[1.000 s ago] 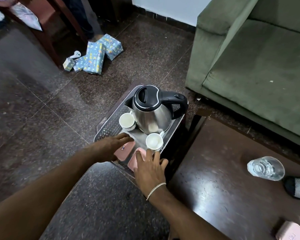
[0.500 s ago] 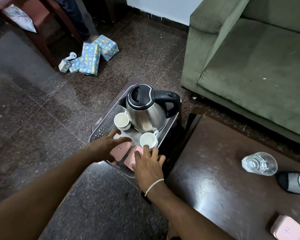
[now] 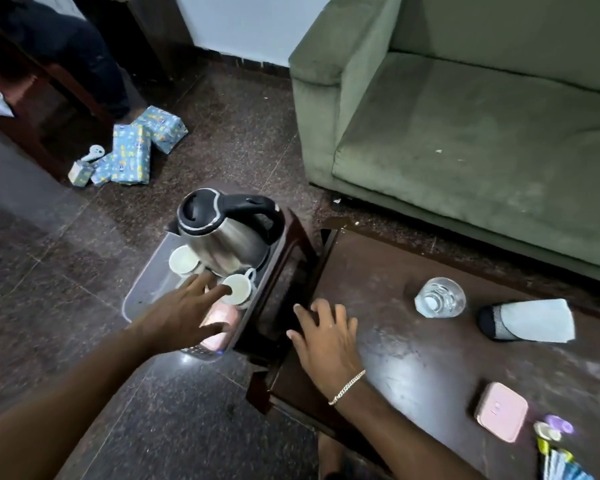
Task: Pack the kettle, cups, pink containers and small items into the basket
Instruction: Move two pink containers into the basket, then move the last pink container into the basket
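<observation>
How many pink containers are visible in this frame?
3. Two pink containers lie in the basket, partly under the left hand: one, another. A third sits on the table. Others may be hidden.

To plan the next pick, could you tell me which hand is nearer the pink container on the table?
Right. The right hand rests on the table's left edge, the pink container lying rightward; the left hand is over the basket.
</observation>
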### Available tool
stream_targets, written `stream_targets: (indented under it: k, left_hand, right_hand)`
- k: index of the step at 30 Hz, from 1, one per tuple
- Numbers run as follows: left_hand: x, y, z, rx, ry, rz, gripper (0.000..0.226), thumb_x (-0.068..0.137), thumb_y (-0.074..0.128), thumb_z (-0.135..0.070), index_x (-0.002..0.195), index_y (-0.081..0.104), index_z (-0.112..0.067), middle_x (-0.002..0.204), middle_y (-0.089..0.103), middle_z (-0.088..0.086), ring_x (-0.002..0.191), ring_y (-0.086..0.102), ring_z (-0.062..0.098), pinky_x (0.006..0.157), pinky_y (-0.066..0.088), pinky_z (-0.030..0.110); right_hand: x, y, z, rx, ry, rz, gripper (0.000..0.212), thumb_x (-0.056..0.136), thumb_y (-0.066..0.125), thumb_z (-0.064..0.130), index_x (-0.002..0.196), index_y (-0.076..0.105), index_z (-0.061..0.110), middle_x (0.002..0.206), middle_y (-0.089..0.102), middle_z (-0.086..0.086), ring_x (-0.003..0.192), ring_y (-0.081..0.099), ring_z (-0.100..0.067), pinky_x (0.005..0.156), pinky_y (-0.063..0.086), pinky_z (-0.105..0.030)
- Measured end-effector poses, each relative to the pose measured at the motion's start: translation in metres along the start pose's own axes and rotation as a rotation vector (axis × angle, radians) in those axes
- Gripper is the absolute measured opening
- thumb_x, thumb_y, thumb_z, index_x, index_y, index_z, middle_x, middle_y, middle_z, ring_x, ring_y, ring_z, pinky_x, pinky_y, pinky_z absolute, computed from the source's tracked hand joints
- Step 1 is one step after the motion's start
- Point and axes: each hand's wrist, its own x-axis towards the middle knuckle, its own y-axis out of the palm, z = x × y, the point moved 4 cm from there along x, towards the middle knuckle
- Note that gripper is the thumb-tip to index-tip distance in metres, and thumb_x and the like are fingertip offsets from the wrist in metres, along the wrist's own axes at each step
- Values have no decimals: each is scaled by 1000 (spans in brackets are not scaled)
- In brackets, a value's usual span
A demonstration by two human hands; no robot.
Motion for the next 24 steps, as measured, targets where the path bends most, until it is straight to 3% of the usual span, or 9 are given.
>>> stream_targets:
  k: [7,13,19,24]
  left_hand:
    - [63,-3,-134,-89,191,-24,75,85,56,-79,132,53,-22,121,51,-1,101,61,20,75,54,29]
    - [113,37,-278,-193,270,102,90,82,57,-79,148,41,-20,147,41,4,130,51,24,98,53,37]
    - [146,91,-406,-185,388,235,101,82,68,-62,161,17,-23,166,20,-1,147,34,26,110,46,46]
    - [164,131,-475,-116,461,300,117,78,79,-51,163,7,-16,171,10,2,154,22,25,122,32,37]
  right_hand:
    - [-70,-27,-127,-62,148,6,44,87,67,45,125,66,24,113,62,-4,95,59,-31,73,50,-47]
    - [-148,-45,-235,-55,290,50,45,88,66,44,127,65,20,114,62,-6,97,60,-32,74,52,-46]
    - [-217,-47,-330,0,506,120,43,86,70,34,123,65,13,108,65,-10,94,63,-36,78,52,-45]
    - [-267,-32,-377,137,753,183,38,86,70,32,116,64,11,109,65,-13,101,63,-37,85,51,-40]
